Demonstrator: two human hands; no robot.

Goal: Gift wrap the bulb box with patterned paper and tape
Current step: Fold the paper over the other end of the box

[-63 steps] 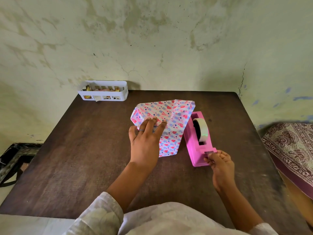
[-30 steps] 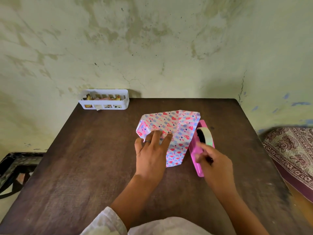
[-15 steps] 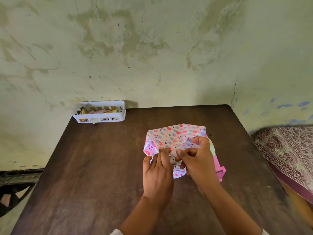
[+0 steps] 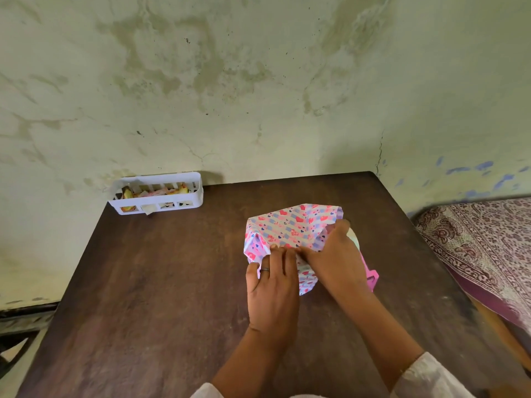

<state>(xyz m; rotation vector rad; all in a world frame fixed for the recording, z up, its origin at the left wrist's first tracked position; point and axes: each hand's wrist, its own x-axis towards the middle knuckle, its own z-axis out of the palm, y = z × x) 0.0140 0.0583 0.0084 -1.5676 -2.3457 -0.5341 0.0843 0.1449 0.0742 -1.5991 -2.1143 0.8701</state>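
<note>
Both hands meet on the near side of the wrapped bulb box [image 4: 290, 228]: the left hand [image 4: 271, 285] lies flat, straight fingers pressing the heart-patterned paper [image 4: 307, 280] down, while the right hand [image 4: 333, 259] bends over the right edge, its fingertips hidden, so whether it pinches tape cannot be told; the box itself is wholly covered by creased, glossy paper. The pink tape dispenser [image 4: 372, 275] is mostly hidden behind the right wrist; a white slotted basket [image 4: 156, 193] of scraps stands at the dark wooden worktop's [image 4: 161, 282] far left against the stained wall; a printed cloth [image 4: 482, 239] lies right.

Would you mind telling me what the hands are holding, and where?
Both hands, left hand and right hand, press the wrapped box on its near top seam.
</note>
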